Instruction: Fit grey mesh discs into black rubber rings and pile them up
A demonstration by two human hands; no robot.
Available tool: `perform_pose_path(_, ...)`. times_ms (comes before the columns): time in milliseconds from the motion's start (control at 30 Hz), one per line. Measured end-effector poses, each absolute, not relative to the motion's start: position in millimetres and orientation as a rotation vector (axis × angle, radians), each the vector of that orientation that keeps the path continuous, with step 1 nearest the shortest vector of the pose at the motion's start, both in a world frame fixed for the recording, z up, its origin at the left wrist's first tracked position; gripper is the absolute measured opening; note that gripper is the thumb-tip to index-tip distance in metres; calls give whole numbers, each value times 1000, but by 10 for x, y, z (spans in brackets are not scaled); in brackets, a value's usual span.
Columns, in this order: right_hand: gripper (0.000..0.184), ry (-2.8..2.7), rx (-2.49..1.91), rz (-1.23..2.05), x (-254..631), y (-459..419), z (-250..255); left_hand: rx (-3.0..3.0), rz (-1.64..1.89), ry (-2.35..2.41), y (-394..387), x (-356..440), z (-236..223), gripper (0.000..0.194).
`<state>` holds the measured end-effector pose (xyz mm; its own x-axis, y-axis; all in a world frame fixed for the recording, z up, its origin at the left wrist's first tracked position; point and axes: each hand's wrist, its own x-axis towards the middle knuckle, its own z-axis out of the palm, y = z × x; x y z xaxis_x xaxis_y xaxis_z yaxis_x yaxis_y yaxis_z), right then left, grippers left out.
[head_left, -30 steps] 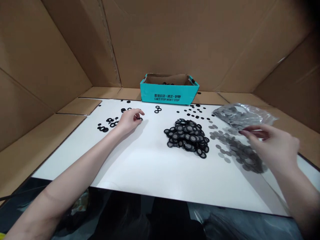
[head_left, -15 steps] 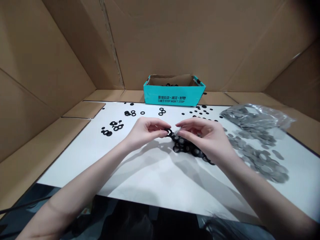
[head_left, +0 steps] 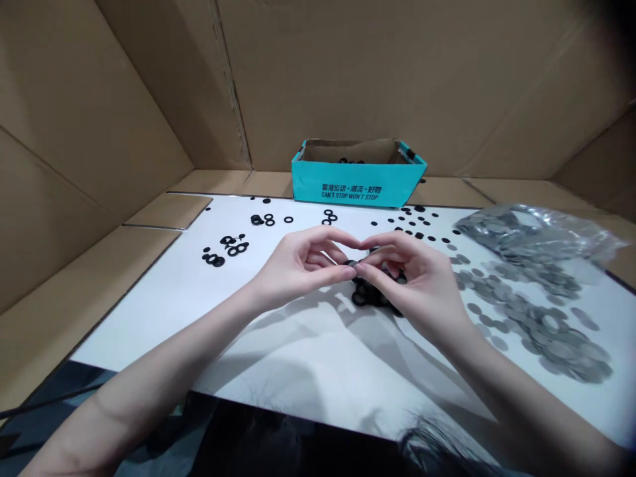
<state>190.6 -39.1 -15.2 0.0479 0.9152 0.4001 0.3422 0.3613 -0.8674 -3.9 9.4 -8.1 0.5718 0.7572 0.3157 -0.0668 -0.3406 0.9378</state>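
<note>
My left hand (head_left: 303,265) pinches a black ring (head_left: 350,263) between thumb and fingers, a little above the table. My right hand (head_left: 417,275) is closed against it, thumb tip to thumb tip. The grey translucent disc that showed in its pinch a moment earlier is mostly hidden by the fingers now. Below and behind the fingers lies a pile of black rings (head_left: 370,296), some with grey discs in their middles; my right hand covers part of it.
A turquoise box (head_left: 358,182) with black rings inside stands at the back. To the right, many grey discs (head_left: 561,338) lie loose beside a clear plastic bag (head_left: 536,232) of discs. Small black discs (head_left: 420,222) and black rings (head_left: 233,245) are scattered about. Cardboard walls (head_left: 377,79) enclose the table (head_left: 298,371).
My hands have come together, bringing the black ring and the grey disc into contact or nearly so. The view has shifted slightly.
</note>
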Motion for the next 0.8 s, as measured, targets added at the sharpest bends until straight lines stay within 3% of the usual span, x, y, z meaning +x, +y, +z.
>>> perform_pose_path(367, 30, -1539, -1150, 653, 1891, -456, -238, 1781, 981, 569, 63, 4, -76, 23)
perform_pose_path(800, 31, -1596, -1119, 593, 1930, -519, -191, 1969, 1000, 471, 45, -20, -38, 25)
